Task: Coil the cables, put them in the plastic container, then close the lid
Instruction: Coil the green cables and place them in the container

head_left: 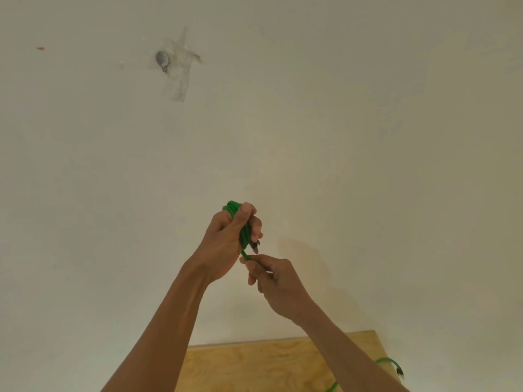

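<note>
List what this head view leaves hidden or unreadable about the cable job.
- Plastic container and lid: outside the head view.
- Green cable: coil count hidden by the left hand.
- Loose end's path: covered by the right hand and forearm.
- Cable on the wooden table: cut off by the bottom edge.
- Connector: too small to identify.

Both bare forearms raised, meeting mid-scene. Left hand (226, 241) higher, fingers curled round a green cable (236, 210) coil, thumb on top. Right hand (276, 281) just below, right of it, pinching the cable's loose strand.
</note>
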